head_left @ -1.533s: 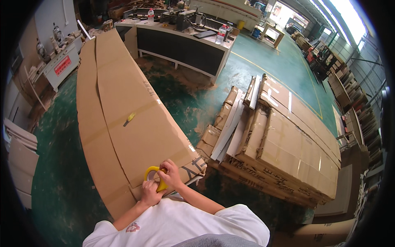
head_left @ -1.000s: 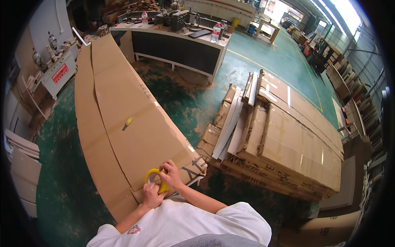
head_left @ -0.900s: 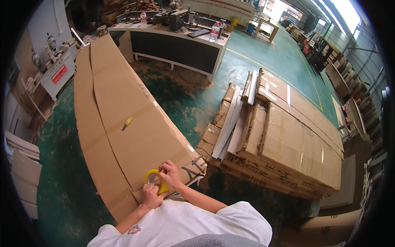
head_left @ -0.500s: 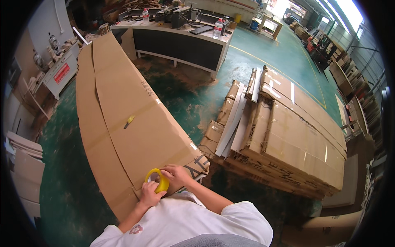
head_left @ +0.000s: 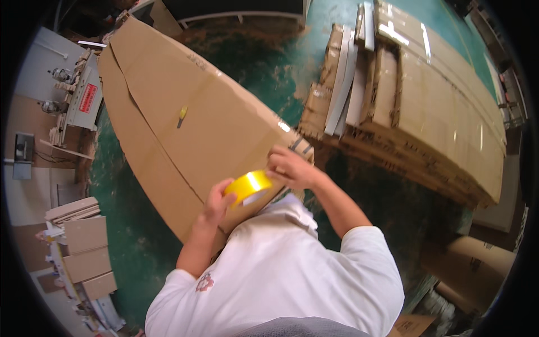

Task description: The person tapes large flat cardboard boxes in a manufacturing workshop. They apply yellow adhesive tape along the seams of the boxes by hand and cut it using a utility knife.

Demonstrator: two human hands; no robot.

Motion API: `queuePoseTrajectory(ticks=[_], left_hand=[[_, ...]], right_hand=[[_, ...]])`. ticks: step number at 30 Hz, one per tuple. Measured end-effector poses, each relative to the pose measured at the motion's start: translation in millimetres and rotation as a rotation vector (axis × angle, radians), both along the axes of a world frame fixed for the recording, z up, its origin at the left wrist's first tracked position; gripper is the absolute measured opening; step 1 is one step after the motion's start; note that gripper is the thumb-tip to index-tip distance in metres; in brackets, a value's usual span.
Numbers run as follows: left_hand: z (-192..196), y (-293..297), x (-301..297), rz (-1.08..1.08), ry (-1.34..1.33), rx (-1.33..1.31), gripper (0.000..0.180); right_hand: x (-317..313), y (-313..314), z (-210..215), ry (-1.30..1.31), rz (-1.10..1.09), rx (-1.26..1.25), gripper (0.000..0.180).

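- We have the tape roll [head_left: 245,186] in our left hand [head_left: 218,201]: yellow, axis tilted, pale core opening toward us.
- Left fingers are closed on the roll's left edge.
- Right hand [head_left: 292,168] is at the roll's right edge, fingers bent and bunched close together. Blurred, so we can't tell whether they pinch a tape end or only touch the rim.
- Roll sits over the near end of the big carton [head_left: 168,95], in front of our white shirt [head_left: 292,275]. Can't tell if it touches the cardboard.
- Carton runs away from us to the upper left, long seam along its left part, dark print at its near right corner.
- We see the cutter [head_left: 182,115] lying flat on the carton, well apart from both hands: yellow handle on the far side, dark end toward us.
- To our right, a stack of flat cartons [head_left: 443,106] on the green floor [head_left: 252,67]; pale strips [head_left: 342,78] lean along its left side.
- Lower left, we have tan boards [head_left: 87,238].
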State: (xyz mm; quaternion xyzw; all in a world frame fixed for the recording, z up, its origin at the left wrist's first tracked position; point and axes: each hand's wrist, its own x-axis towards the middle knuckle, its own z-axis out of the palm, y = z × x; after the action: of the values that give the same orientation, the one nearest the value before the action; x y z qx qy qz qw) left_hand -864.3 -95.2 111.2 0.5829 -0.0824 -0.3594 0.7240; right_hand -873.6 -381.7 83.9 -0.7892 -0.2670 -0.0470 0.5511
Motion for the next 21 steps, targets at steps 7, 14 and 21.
queuePoseTrajectory(ticks=[7,14,21], left_hand=[[22.3,-57.1,21.9,-0.481,-0.130,0.623,0.038],[43.2,-190.3,-2.9,-1.010,-0.977,0.387,0.041],[142.9,-190.0,98.7,-1.090,-1.291,0.299,0.047]], right_hand=[[-158.4,-186.8,-127.9,0.173,-1.078,-0.350,0.016],[-168.9,-89.8,-356.8,1.077,-1.259,0.009,0.034],[-5.3,78.6,-279.6,1.201,-0.698,1.513,0.049]])
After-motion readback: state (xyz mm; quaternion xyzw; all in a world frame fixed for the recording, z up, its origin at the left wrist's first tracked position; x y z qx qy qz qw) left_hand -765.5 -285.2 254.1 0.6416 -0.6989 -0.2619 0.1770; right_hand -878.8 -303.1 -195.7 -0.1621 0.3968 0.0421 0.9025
